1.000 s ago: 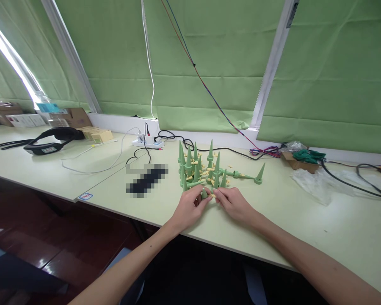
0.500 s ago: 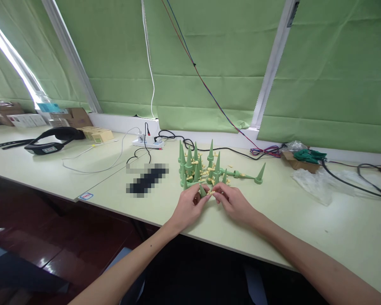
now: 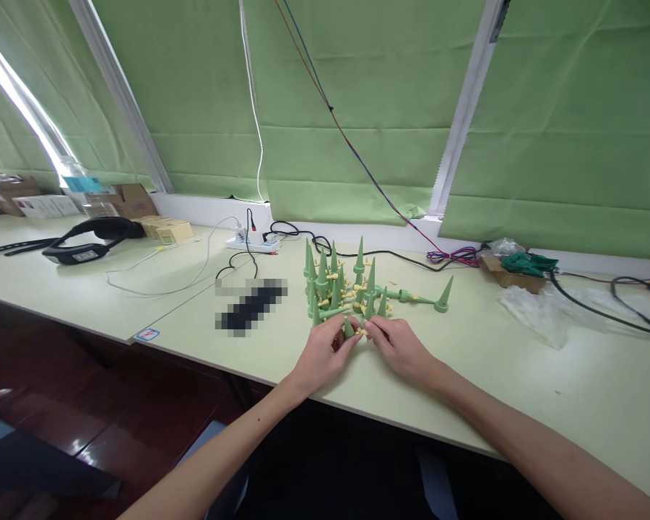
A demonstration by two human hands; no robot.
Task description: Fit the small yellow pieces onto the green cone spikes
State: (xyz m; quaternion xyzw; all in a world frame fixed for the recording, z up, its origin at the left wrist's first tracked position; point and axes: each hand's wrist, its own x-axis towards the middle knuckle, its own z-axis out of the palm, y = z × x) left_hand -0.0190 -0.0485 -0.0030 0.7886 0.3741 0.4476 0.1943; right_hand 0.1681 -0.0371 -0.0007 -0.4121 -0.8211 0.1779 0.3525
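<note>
Near the table's front edge, my left hand is closed around a small green cone that leans slightly. A little yellow piece shows beside the cone, between the two hands. The fingertips of my right hand are pinched together at this yellow piece. Just beyond my hands stands a cluster of upright green cones with small yellow pieces among them. Right of the cluster, a green rod lies on the table, and a single green cone on a round base stands near its end.
A power strip with cables lies behind on the table. Farther left are a black headset and yellow boxes. Clear plastic bags and a cardboard box with green cloth are at the right.
The green cone in my left hand has shifted slightly and stands more upright. My right fingertips have moved a little, closer to the yellow piece.
</note>
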